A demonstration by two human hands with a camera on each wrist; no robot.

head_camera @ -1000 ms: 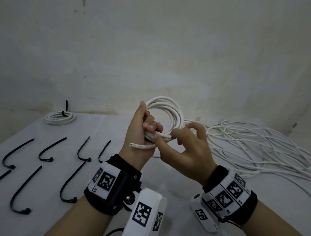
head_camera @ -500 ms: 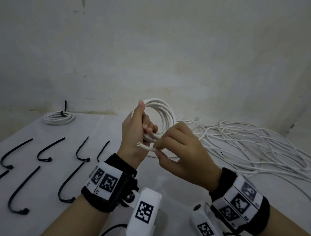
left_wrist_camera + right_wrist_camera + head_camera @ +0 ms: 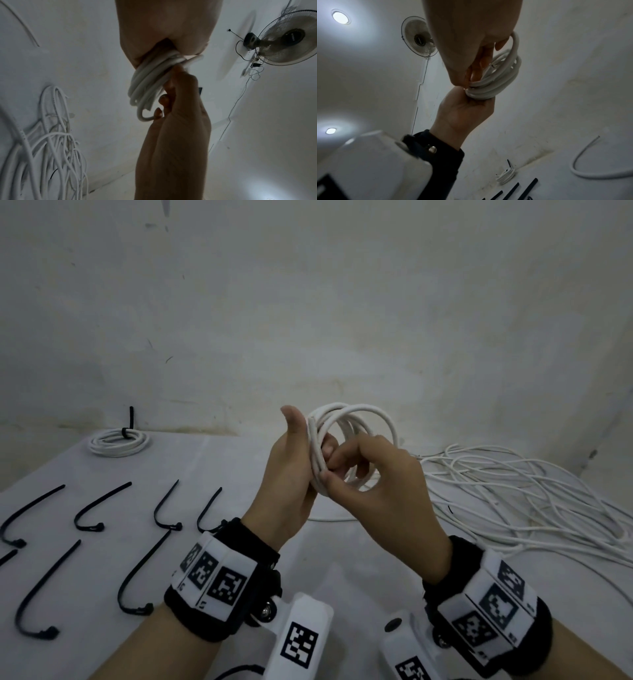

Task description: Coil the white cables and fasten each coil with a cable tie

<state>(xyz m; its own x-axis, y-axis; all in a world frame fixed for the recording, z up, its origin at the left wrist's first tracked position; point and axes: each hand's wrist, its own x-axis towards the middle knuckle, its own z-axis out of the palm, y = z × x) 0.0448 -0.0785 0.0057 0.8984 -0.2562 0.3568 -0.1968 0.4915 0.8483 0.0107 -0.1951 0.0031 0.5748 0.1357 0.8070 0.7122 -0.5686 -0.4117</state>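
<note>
A white cable coil (image 3: 356, 419) is held up above the table in front of me. My left hand (image 3: 291, 470) grips its left side, thumb upright, the strands bundled in the palm (image 3: 481, 93). My right hand (image 3: 373, 474) pinches the strands at the bottom of the coil (image 3: 145, 86), fingers curled round them. The cable's free end lies tucked against the bundle by my left thumb. Several black cable ties (image 3: 144, 573) lie on the table at the left.
A finished coil with a black tie (image 3: 119, 440) sits at the back left near the wall. A loose tangle of white cables (image 3: 520, 494) covers the right of the white table (image 3: 239, 460). A wall fan (image 3: 288, 37) hangs high up.
The free cable end that stuck out to the left has been wrapped up against the coil. My right hand moved left and closer to the left hand.
</note>
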